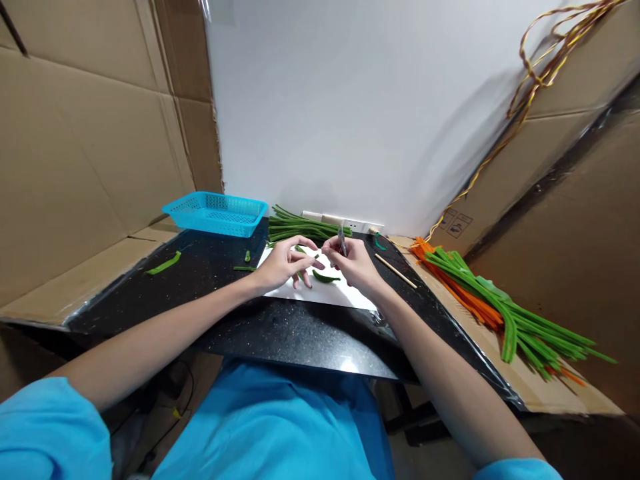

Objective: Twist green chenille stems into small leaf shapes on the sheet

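Over a white sheet point(295, 291), my left hand point(285, 263) pinches a short green chenille stem piece point(317, 257) at its fingertips. More green shows between its fingers. My right hand point(356, 263) faces it with its fingers closed round a small metallic tool point(342, 240), which sticks up above the knuckles; its kind is not clear. The fingertips of the two hands are close together. Below them a curved, leaf-like dark green piece point(326, 276) lies on the sheet. Behind the hands rests a bundle of long green chenille stems point(305, 225).
A blue plastic basket point(215, 215) stands at the back left of the black tabletop point(310, 333). Green scraps, one a bent strip point(164, 263), lie at left. Right of the sheet is a thin wooden stick point(396, 271). Orange stems point(465, 297) and green stems point(540, 330) lie on cardboard at right.
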A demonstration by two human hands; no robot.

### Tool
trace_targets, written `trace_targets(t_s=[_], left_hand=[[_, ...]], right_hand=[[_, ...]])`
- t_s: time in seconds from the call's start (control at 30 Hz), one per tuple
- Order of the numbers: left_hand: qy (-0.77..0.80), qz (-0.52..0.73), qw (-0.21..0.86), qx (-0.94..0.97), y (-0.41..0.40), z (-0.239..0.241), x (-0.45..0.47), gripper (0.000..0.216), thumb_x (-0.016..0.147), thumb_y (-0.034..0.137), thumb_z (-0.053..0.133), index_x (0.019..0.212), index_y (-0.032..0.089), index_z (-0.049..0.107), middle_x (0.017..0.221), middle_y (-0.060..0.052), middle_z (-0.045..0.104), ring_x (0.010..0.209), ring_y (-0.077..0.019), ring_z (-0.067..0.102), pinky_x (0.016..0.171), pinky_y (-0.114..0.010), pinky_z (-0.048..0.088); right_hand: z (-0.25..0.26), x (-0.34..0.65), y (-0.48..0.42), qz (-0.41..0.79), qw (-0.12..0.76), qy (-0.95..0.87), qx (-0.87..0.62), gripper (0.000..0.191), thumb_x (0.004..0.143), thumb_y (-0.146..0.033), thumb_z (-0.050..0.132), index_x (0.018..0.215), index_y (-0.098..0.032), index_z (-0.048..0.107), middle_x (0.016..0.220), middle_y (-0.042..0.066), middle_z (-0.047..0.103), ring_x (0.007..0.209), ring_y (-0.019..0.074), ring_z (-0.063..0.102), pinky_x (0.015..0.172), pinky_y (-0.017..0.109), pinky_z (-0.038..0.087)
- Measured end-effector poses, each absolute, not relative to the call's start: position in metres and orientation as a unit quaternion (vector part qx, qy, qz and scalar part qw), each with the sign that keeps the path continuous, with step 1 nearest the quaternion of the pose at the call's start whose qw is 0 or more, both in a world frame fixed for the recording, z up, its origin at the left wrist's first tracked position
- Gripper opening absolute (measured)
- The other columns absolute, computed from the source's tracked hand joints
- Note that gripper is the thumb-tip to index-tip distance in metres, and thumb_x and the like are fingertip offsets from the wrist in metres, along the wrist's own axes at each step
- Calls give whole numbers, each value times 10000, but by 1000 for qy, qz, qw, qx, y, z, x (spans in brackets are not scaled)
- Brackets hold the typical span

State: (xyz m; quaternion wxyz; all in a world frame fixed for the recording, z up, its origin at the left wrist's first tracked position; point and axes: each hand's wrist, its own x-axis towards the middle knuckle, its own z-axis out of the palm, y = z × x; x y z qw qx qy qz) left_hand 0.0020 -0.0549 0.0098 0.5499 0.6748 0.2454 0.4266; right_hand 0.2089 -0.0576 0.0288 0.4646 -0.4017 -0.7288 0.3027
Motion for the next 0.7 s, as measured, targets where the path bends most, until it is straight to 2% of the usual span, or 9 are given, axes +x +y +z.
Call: trace_targets(t_s=[0.13,0.3,0.5,0.7], left_hand=[[253,431,552,668,-56,11,2,517,862,435,809,1171,138,520,939,-152,797,544,-166,716,431,-213,501],[255,426,551,671,-56,11,2,540,846,450,817,1178,142,522,886,-129,794,516,-169,704,399,-209,489],[252,421,554,672,-55,10,2,503,849,418,819,1158,150,527,876,-118,792,492,-159,695,396,-196,472],[236,415,564,673,-52,7,1,436,914,408,754,1181,146,530,901,-125,791,503,-156,697,403,-201,477]], right_hand=[[30,211,-58,300,474,-722,-404,337,878,-507,724,820,-179,678,642,-16,521,583,135,438,537,281,321],[31,208,-60,268,441,-767,-381,351,862,-508,749,822,-159,738,610,-22,520,581,126,402,567,292,314],[30,207,-59,266,445,-765,-384,353,866,-494,733,755,-162,696,624,-7,545,585,127,424,559,287,323],[33,211,-59,300,462,-719,-424,300,860,-463,714,817,-167,698,626,-5,546,570,134,452,512,272,336]])
